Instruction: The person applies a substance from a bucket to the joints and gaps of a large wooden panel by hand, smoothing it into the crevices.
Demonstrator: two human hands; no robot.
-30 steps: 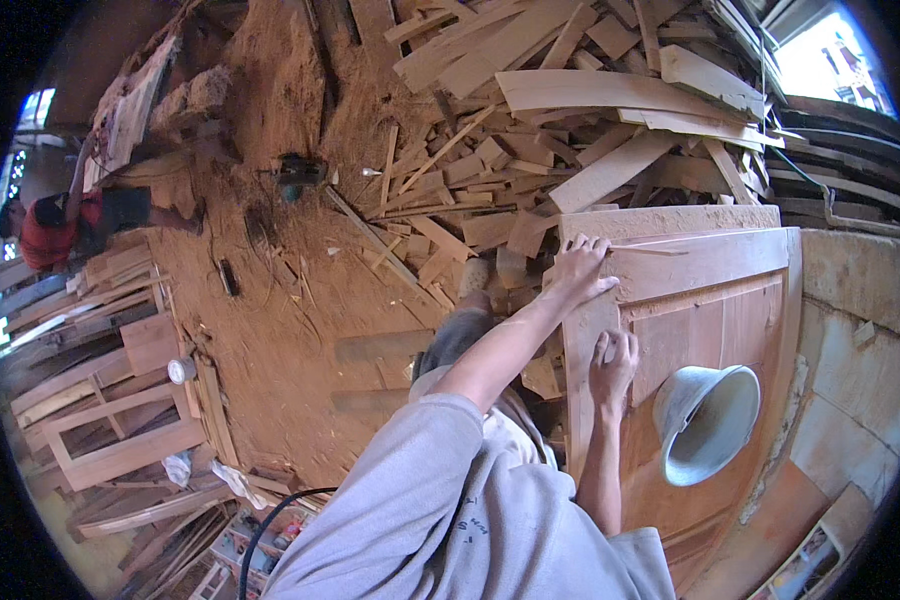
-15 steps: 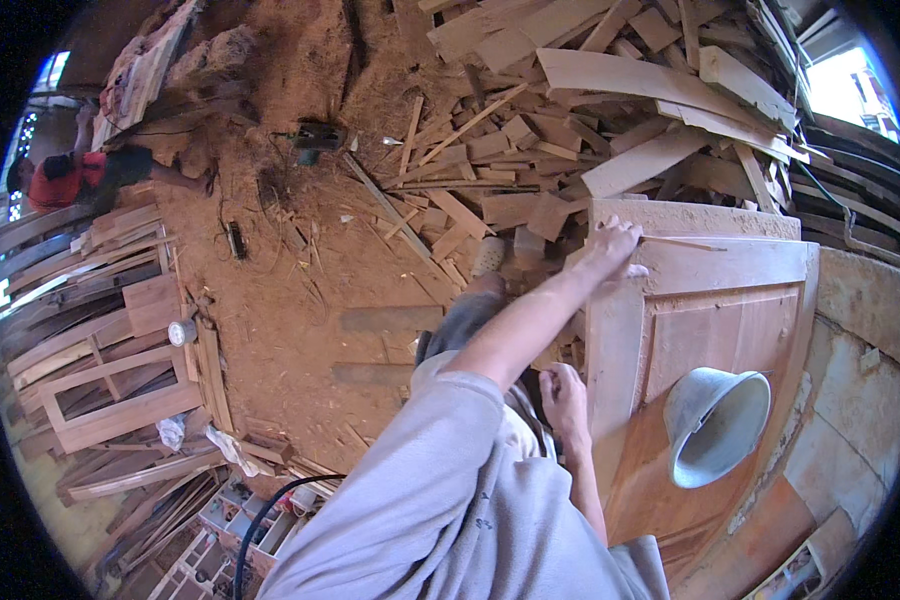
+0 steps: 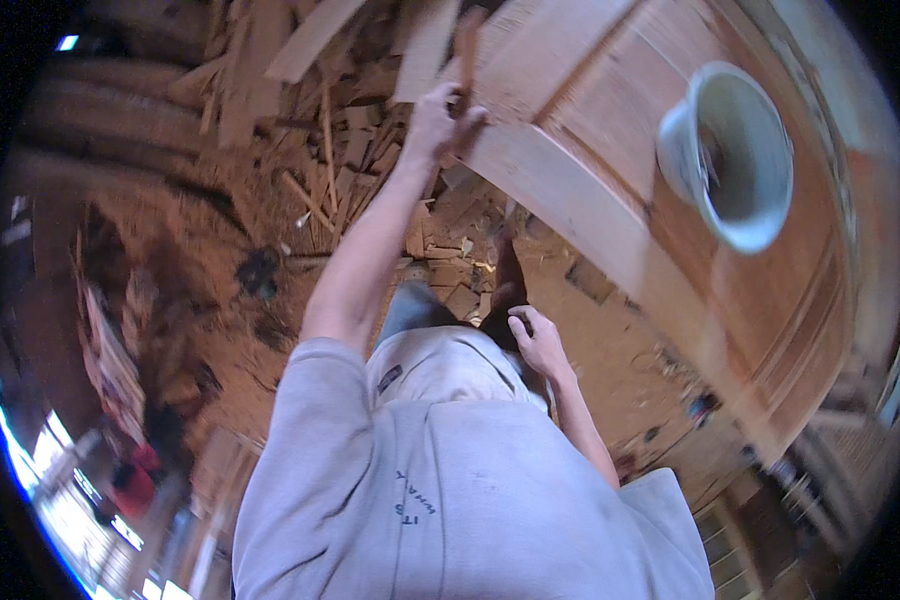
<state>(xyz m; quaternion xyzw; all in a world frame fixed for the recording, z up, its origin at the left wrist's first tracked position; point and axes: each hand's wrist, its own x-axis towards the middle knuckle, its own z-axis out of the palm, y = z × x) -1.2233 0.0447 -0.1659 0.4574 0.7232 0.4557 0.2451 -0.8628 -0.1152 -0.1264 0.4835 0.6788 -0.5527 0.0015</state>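
Note:
My left hand (image 3: 438, 125) is closed at the corner of a panelled wooden door (image 3: 580, 205), with the thumb by the door's edge. A thin wooden strip (image 3: 468, 58), blurred by motion, sticks up from its fingers. My right hand (image 3: 540, 345) hangs near my waist, loosely bent, fingers a little apart, with nothing visible in it. On the door stands a pale bucket (image 3: 675, 150), tilted in view, with something inside that I cannot make out. Wood dust lies on the door's far end.
Wood offcuts (image 3: 355, 150) are heaped beyond my left hand. Sawdust covers the brown floor (image 3: 610, 345). A dark tool-like object (image 3: 258, 272) lies on the floor at left. A blurred person in red (image 3: 135, 480) is at the far lower left.
The view has swung round, so the door and bucket appear higher and turned. My left hand still grips the strip, which now points upward rather than lying along the door. My right hand stays low.

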